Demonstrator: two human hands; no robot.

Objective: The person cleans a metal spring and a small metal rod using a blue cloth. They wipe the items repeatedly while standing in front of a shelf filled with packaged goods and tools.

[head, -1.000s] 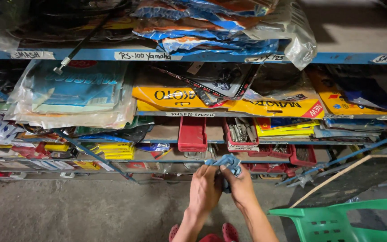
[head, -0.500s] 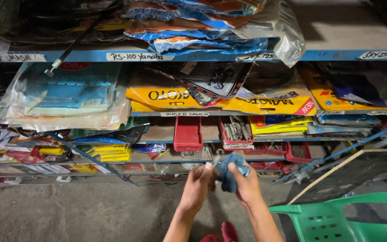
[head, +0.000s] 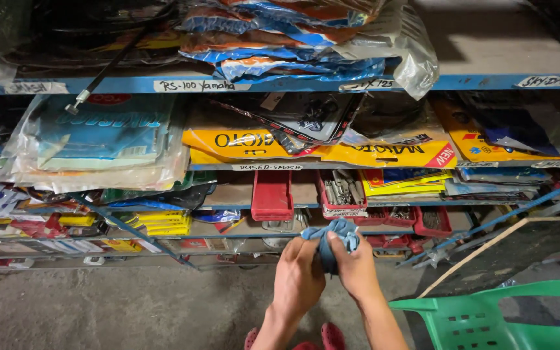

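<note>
Nearest the camera, the left hand [head: 298, 277] and the right hand [head: 356, 266] are working together on a blue cloth [head: 333, 240], which is bunched between them in front of the lower shelves. Both hands are closing around the cloth: the right thumb is pressing over its top, and the left fingers are wrapping its near side. Compared with a second ago, the cloth is sitting more tightly gathered and slightly higher in the grip, and the hands are pressing closer together; this suggests a wringing or rubbing action on something wrapped inside, though no enclosed item is visible.

Below the forearms, red footwear [head: 324, 337] is showing on the concrete floor [head: 98, 311]. To the right, a green plastic chair [head: 494, 317] is standing just beside the right forearm.

Beyond the hands, red plastic bins [head: 272, 194] are sitting on a low shelf, one holding metal parts. Farther up, yellow packaged goods [head: 247, 144] and clear plastic sleeves [head: 92, 139] are filling the middle shelf. At the far top, a blue shelf edge [head: 293, 84] is carrying stacked bagged items, and a black cable [head: 108, 68] is hanging over it.
</note>
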